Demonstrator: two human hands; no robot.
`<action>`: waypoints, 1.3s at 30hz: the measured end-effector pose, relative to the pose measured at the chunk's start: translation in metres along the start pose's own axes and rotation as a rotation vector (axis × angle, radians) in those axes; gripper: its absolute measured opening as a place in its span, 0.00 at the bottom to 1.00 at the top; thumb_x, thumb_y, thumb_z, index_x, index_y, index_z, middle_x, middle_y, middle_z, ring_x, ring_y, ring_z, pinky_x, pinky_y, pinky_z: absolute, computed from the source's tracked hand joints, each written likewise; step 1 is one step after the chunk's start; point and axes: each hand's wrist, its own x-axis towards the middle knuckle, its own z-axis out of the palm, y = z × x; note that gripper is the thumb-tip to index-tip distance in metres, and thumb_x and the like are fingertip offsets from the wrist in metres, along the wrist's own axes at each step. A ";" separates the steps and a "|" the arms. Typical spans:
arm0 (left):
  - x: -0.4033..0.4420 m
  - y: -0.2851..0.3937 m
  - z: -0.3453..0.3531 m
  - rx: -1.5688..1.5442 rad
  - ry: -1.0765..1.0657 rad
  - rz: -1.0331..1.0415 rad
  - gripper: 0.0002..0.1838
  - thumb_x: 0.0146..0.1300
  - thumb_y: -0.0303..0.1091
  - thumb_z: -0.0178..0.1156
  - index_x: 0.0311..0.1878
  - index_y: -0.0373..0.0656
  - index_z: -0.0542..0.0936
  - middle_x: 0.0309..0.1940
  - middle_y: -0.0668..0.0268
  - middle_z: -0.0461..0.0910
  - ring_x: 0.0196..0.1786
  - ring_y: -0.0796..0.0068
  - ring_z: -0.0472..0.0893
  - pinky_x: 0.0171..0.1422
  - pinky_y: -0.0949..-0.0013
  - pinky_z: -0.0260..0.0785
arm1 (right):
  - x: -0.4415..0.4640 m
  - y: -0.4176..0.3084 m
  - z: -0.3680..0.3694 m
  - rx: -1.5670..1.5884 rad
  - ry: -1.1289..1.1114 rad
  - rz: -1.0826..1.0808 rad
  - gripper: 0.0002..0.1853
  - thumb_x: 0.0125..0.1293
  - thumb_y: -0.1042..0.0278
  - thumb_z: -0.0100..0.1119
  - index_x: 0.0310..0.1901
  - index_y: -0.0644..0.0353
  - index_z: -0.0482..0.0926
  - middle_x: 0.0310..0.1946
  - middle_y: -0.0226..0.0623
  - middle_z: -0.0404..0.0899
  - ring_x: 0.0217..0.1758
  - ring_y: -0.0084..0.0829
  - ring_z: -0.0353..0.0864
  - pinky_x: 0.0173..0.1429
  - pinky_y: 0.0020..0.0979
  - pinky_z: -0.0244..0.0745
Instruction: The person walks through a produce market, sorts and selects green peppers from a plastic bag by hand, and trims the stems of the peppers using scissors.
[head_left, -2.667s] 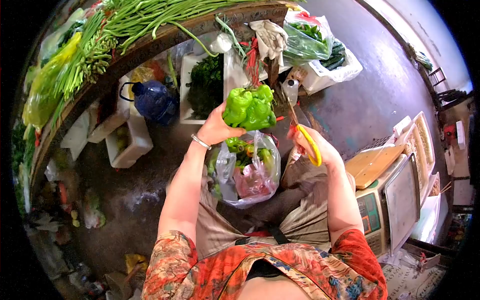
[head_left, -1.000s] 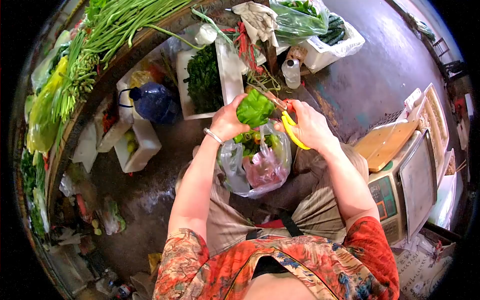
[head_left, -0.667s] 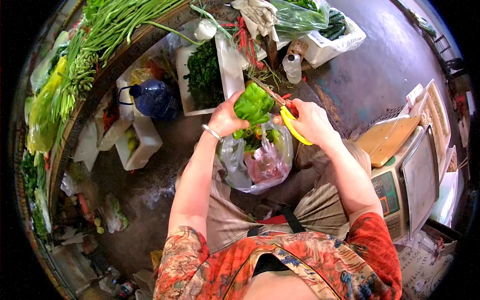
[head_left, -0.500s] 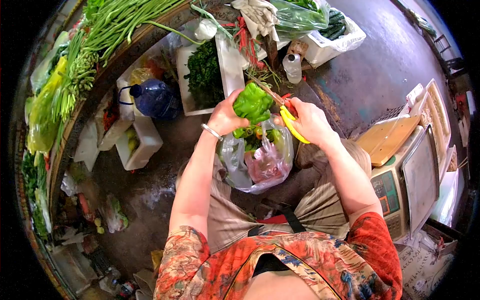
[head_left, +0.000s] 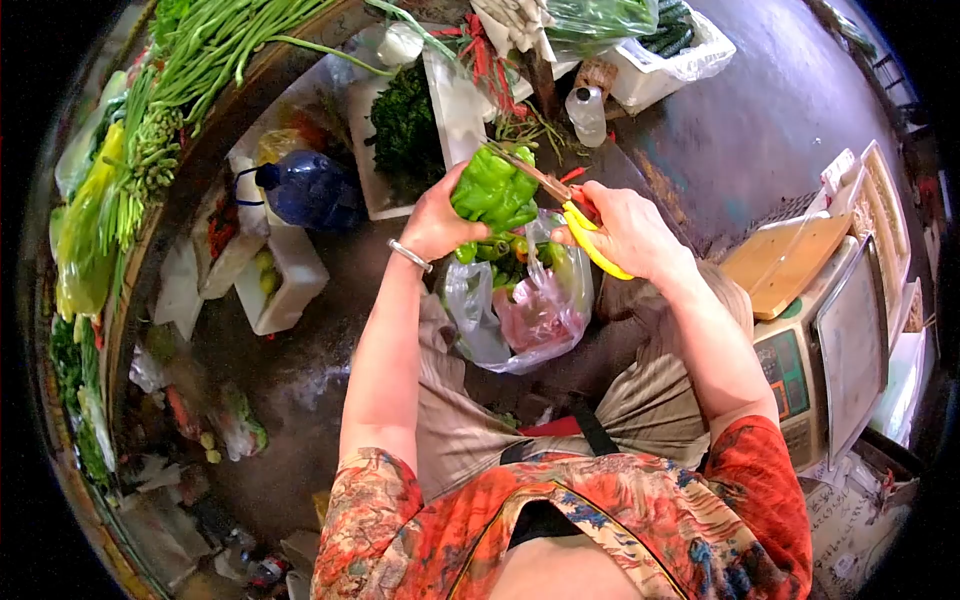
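Observation:
My left hand (head_left: pixel 443 218) is closed around a green bell pepper (head_left: pixel 494 190), held up in front of me. In my right hand (head_left: pixel 625 232) are scissors (head_left: pixel 594 244) with yellow handles, their blades pointing at the pepper's upper right side. Whether the blades touch the pepper I cannot tell. Just below both hands sits an open clear plastic bag (head_left: pixel 545 320) between my knees. Green peppers (head_left: pixel 490 250) show at its mouth, and something pinkish is seen through its side.
A white foam box (head_left: pixel 385 200) with dark leafy greens lies ahead, beside a blue bottle (head_left: pixel 312 190). Long beans (head_left: pixel 215 55) cover the curved shelf at left. A weighing scale (head_left: pixel 800 370) stands at right. A clear bottle (head_left: pixel 586 115) is near the cucumber crate (head_left: pixel 650 85).
The pepper has shifted slightly left and turned in my left hand. The scissors have swung a little, with their blades now over the pepper's top edge. The view has moved slightly.

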 end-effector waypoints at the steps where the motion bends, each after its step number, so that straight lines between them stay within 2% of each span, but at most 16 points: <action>1: -0.001 0.000 0.000 -0.082 -0.019 0.012 0.44 0.36 0.21 0.68 0.64 0.39 0.66 0.49 0.65 0.79 0.51 0.76 0.76 0.60 0.71 0.67 | 0.000 0.001 0.002 0.005 -0.003 0.006 0.28 0.58 0.40 0.61 0.42 0.63 0.75 0.26 0.50 0.77 0.33 0.53 0.78 0.38 0.45 0.71; 3: -0.005 0.008 0.003 -0.125 -0.026 -0.023 0.44 0.36 0.17 0.67 0.64 0.39 0.66 0.50 0.67 0.77 0.51 0.78 0.75 0.60 0.72 0.67 | 0.001 0.002 0.005 -0.011 0.053 -0.016 0.33 0.56 0.35 0.59 0.41 0.65 0.77 0.26 0.49 0.79 0.35 0.51 0.80 0.39 0.45 0.73; 5: -0.005 0.011 0.003 -0.153 -0.027 -0.082 0.44 0.36 0.17 0.66 0.64 0.39 0.66 0.50 0.68 0.77 0.51 0.78 0.75 0.60 0.73 0.66 | 0.000 0.001 0.005 -0.047 0.055 0.000 0.32 0.56 0.36 0.59 0.41 0.64 0.77 0.26 0.50 0.79 0.35 0.51 0.80 0.39 0.45 0.73; 7: -0.004 0.009 0.004 -0.185 -0.027 -0.064 0.44 0.36 0.17 0.66 0.64 0.39 0.66 0.50 0.68 0.77 0.51 0.78 0.75 0.60 0.73 0.67 | 0.000 0.003 0.008 0.004 0.069 -0.020 0.26 0.58 0.43 0.62 0.37 0.64 0.77 0.22 0.50 0.75 0.31 0.52 0.77 0.35 0.44 0.70; 11: -0.004 0.010 0.004 -0.208 -0.017 -0.018 0.44 0.36 0.17 0.67 0.65 0.39 0.66 0.50 0.68 0.77 0.52 0.77 0.75 0.60 0.73 0.67 | 0.002 0.000 0.007 0.043 -0.031 0.057 0.27 0.57 0.42 0.62 0.40 0.63 0.76 0.24 0.50 0.76 0.32 0.52 0.78 0.36 0.44 0.71; 16: -0.005 0.017 0.004 0.010 0.014 -0.023 0.44 0.37 0.19 0.67 0.65 0.41 0.66 0.49 0.66 0.79 0.51 0.77 0.77 0.60 0.73 0.67 | -0.004 0.011 0.018 0.057 0.114 -0.111 0.32 0.58 0.40 0.61 0.50 0.62 0.70 0.37 0.48 0.78 0.41 0.51 0.78 0.44 0.44 0.73; 19: -0.006 0.022 0.007 0.114 0.036 -0.021 0.44 0.37 0.21 0.68 0.65 0.43 0.66 0.48 0.65 0.80 0.50 0.77 0.77 0.59 0.73 0.68 | -0.002 0.009 0.011 0.050 0.075 -0.091 0.34 0.57 0.35 0.58 0.50 0.62 0.72 0.42 0.51 0.79 0.48 0.49 0.79 0.49 0.44 0.74; 24: -0.009 0.029 0.009 0.261 0.039 -0.065 0.44 0.37 0.21 0.67 0.65 0.42 0.67 0.47 0.64 0.80 0.50 0.76 0.78 0.59 0.72 0.68 | 0.002 0.003 0.004 0.013 0.025 -0.034 0.35 0.57 0.35 0.58 0.49 0.63 0.73 0.37 0.52 0.80 0.44 0.50 0.80 0.46 0.45 0.74; 25: -0.008 0.023 0.007 0.181 0.025 -0.049 0.43 0.37 0.21 0.67 0.65 0.40 0.66 0.48 0.64 0.80 0.50 0.76 0.77 0.59 0.72 0.68 | 0.002 0.000 0.001 -0.015 -0.049 0.017 0.35 0.57 0.35 0.58 0.48 0.64 0.73 0.35 0.52 0.80 0.42 0.51 0.80 0.44 0.45 0.74; 26: -0.007 0.020 0.006 0.101 0.012 -0.031 0.43 0.38 0.20 0.67 0.64 0.39 0.66 0.49 0.65 0.79 0.50 0.77 0.77 0.60 0.72 0.67 | 0.001 0.000 0.003 0.016 0.016 -0.032 0.33 0.57 0.36 0.58 0.45 0.65 0.76 0.30 0.53 0.80 0.39 0.52 0.81 0.42 0.45 0.75; 30: -0.008 0.016 0.002 -0.073 -0.025 -0.056 0.43 0.38 0.16 0.66 0.64 0.37 0.66 0.53 0.68 0.76 0.53 0.78 0.74 0.62 0.72 0.65 | 0.004 -0.005 -0.002 0.003 -0.059 0.024 0.33 0.56 0.36 0.60 0.42 0.66 0.78 0.30 0.53 0.80 0.38 0.52 0.80 0.42 0.45 0.74; 32: -0.008 0.015 0.004 -0.063 -0.011 -0.031 0.41 0.39 0.16 0.67 0.63 0.38 0.66 0.52 0.69 0.76 0.53 0.78 0.74 0.61 0.71 0.66 | 0.005 0.001 0.005 0.162 -0.098 0.024 0.31 0.57 0.36 0.60 0.36 0.64 0.78 0.23 0.43 0.79 0.28 0.41 0.81 0.32 0.37 0.73; 33: -0.008 0.015 0.005 -0.057 0.003 -0.009 0.40 0.41 0.16 0.69 0.62 0.39 0.67 0.52 0.69 0.75 0.54 0.77 0.74 0.61 0.70 0.67 | 0.004 0.001 0.007 0.162 -0.097 0.022 0.31 0.57 0.36 0.60 0.36 0.64 0.78 0.23 0.43 0.79 0.28 0.41 0.81 0.32 0.37 0.73; 35: -0.007 0.016 0.006 -0.053 0.014 -0.004 0.41 0.40 0.17 0.68 0.63 0.39 0.67 0.52 0.68 0.76 0.54 0.78 0.74 0.62 0.71 0.66 | 0.002 0.002 0.011 0.826 -0.342 0.196 0.28 0.59 0.35 0.59 0.32 0.60 0.77 0.18 0.28 0.73 0.20 0.23 0.73 0.24 0.26 0.66; 36: -0.005 0.018 0.006 -0.047 0.023 -0.002 0.43 0.39 0.17 0.67 0.65 0.39 0.66 0.52 0.68 0.77 0.54 0.78 0.74 0.63 0.73 0.65 | 0.002 -0.001 0.014 0.936 -0.370 0.228 0.26 0.62 0.36 0.56 0.29 0.56 0.75 0.17 0.19 0.66 0.18 0.13 0.65 0.20 0.18 0.58; 39: -0.003 0.024 0.007 0.051 0.064 0.050 0.42 0.40 0.19 0.67 0.65 0.40 0.66 0.52 0.68 0.77 0.54 0.80 0.74 0.63 0.72 0.65 | 0.000 0.004 0.024 1.041 -0.332 0.059 0.30 0.68 0.34 0.40 0.34 0.58 0.71 0.15 0.26 0.65 0.16 0.20 0.66 0.22 0.22 0.63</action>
